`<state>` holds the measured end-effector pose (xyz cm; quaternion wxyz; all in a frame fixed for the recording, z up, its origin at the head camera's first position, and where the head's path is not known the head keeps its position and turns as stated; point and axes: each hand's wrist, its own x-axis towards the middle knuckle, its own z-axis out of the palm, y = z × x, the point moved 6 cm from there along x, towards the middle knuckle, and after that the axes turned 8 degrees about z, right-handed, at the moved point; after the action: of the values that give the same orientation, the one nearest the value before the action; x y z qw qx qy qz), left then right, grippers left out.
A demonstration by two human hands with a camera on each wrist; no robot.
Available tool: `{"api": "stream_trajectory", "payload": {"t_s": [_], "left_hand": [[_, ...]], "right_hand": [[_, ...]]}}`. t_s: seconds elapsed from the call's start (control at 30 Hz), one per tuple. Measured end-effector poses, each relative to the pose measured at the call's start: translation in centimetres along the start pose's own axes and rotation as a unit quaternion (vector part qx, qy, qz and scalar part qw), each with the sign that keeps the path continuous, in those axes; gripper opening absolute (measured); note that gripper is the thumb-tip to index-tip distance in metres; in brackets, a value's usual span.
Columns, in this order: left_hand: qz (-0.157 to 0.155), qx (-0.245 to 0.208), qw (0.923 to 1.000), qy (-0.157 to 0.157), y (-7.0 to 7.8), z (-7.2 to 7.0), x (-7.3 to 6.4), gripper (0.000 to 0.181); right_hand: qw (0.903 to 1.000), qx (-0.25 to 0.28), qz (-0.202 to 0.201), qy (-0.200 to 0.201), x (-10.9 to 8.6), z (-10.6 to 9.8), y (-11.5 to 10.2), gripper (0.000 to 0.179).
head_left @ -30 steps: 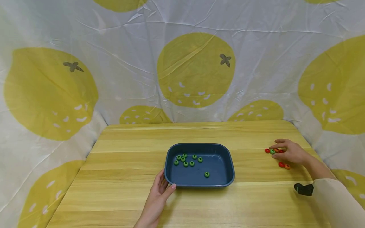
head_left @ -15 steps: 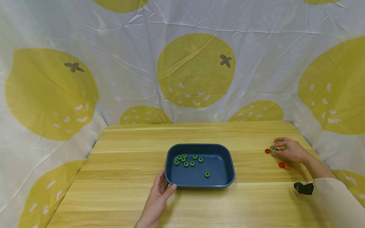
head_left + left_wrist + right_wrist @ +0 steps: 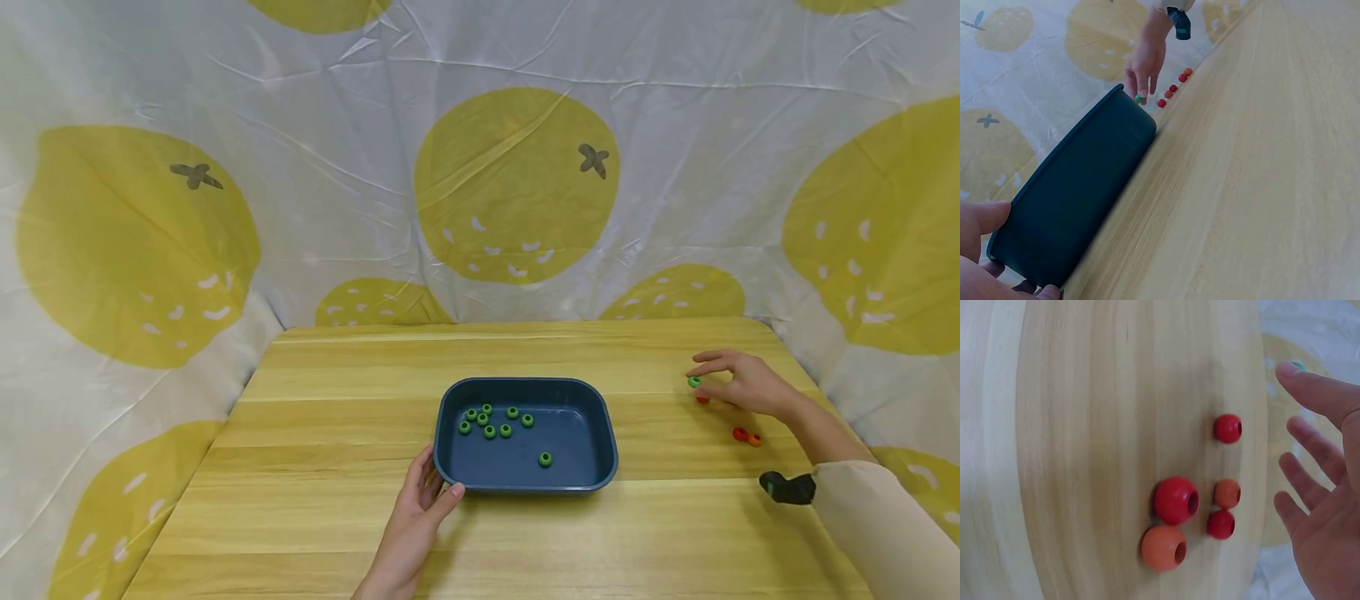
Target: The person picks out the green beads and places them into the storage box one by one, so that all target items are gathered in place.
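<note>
My left hand (image 3: 412,521) grips the near left corner of a dark blue tray (image 3: 581,446), thumb at the rim and fingers along the outer wall. Several green beads lie in the tray, most toward its left half. At the right of the table, my right hand (image 3: 750,385) pinches a green bead (image 3: 694,382) between thumb and fingertips, raised above the wood. In the right wrist view the thumb hides most of that bead (image 3: 1298,365). A red bead (image 3: 1228,429) sits below the hand, near an orange bead (image 3: 1227,494) and another red one (image 3: 1220,524).
Closer to the front lie a larger-looking red bead (image 3: 1175,500) and an orange bead (image 3: 1164,547), side by side on the wooden table (image 3: 315,467). A lemon-print cloth (image 3: 510,183) hangs behind the table. A black wrist device (image 3: 787,488) juts from the right sleeve.
My right hand has picked the green bead out from among the red and orange beads, lifting it and moving it leftward. The left hand and tray stay in place.
</note>
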<state>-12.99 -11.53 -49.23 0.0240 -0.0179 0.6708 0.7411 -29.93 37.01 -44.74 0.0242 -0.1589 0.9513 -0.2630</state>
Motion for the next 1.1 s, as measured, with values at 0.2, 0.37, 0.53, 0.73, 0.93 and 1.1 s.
{"api": "stream_trajectory", "payload": {"t_s": [0.2, 0.37, 0.53, 0.73, 0.93, 1.1], "left_hand": [[-0.001, 0.001, 1.0000, -0.001, 0.0, 0.0, -0.1, 0.079], [-0.005, -0.002, 1.0000, 0.002, 0.0, -0.1, -0.1, 0.079], [-0.004, -0.001, 1.0000, 0.000, -0.1, -0.1, -0.1, 0.079], [0.000, -0.002, 1.0000, -0.001, 0.0, -0.1, 0.0, 0.079], [-0.002, -0.007, 1.0000, -0.002, -0.1, -0.1, 0.0, 0.078], [0.000, -0.009, 0.9999, -0.005, -0.1, -0.1, 0.0, 0.078]], "right_hand": [[0.9999, 0.002, -0.012, -0.005, 0.6, 0.3, -1.5, 0.026], [0.9996, 0.017, -0.013, -0.018, 0.9, 0.6, -2.7, 0.026], [0.9994, 0.014, -0.020, -0.023, 1.3, 0.8, -3.3, 0.026], [0.9991, 0.014, -0.029, -0.028, 1.7, 1.1, -4.0, 0.025], [0.9987, 0.011, -0.033, -0.038, 1.9, 1.4, -4.9, 0.024], [0.9981, 0.011, -0.044, -0.041, 2.4, 1.5, -6.2, 0.024]]}}
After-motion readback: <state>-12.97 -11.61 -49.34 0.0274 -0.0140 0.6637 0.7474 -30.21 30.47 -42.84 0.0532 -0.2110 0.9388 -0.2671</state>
